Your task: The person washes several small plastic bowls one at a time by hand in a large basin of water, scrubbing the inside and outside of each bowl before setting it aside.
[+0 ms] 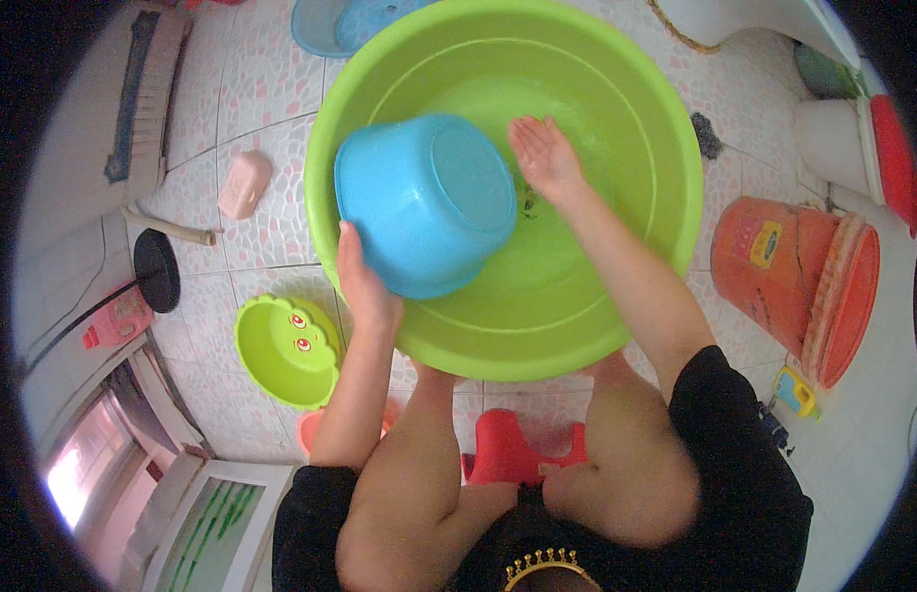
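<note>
A large green plastic tub (495, 355) stands on the tiled floor before my knees. Inside it, a blue plastic basin (406, 200) is tipped on its side, its round base turned to the right. My left hand (369, 288) grips the basin's lower left edge, thumb on the outer wall; its fingers are hidden. To the right of the basin, my right hand (543, 155) is held over the tub, palm up and holding nothing. Small dark bits (528, 203) show on the tub's bottom between basin and right forearm.
On the left lie a pink soap-like block (245, 183) and a small green basin with printed eyes (288, 351). An orange bucket (769, 274) with a lid is at the right. Beyond the tub sits a blue translucent basin (321, 29). A red plastic stool (503, 448) is beneath me.
</note>
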Motion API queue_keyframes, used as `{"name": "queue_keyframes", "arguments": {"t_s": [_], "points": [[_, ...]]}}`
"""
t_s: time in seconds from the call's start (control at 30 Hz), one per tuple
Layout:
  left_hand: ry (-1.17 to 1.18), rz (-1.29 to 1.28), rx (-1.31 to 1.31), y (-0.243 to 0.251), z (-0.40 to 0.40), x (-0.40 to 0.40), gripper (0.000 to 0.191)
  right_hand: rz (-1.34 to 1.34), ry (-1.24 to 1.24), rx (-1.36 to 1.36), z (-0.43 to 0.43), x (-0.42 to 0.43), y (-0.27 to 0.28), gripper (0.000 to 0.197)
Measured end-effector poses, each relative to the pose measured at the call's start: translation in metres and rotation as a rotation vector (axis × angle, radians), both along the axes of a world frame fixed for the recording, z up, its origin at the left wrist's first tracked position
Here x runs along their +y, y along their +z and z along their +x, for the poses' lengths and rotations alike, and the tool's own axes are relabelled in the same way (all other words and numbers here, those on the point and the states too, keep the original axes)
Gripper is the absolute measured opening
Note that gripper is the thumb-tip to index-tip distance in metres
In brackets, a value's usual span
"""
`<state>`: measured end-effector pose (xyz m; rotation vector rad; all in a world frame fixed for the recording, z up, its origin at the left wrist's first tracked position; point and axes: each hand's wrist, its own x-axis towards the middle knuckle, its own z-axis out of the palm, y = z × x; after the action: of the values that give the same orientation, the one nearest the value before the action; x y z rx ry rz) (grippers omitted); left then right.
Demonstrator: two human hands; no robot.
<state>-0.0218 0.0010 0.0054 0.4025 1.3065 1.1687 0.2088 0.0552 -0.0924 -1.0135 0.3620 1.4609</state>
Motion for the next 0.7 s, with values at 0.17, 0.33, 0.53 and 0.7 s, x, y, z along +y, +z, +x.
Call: {"name": "queue_keyframes", "arguments": {"t_s": [0.17,0.33,0.53,0.7], "points": [[-0.027,0.034,-0.067,0.002,0.001,0.005,0.051,0.391,0.158,0.119,-0.059,0.000,0.099,0.043],[-0.028,-0.015,-0.191,0.004,0.021,0.008,0.047,0.918,0.568,-0.962,-0.073,-0.023,0.117,0.041],[-0.030,-0.028,-0.203,-0.002,0.016,0.005,0.047,0.915,0.757,-1.655,-0.089,-0.028,0.117,0.052],[-0.030,-0.048,-0.235,-0.009,0.017,0.003,0.048,0.766,0.823,-1.708,-0.071,-0.025,0.090,0.055]]}}
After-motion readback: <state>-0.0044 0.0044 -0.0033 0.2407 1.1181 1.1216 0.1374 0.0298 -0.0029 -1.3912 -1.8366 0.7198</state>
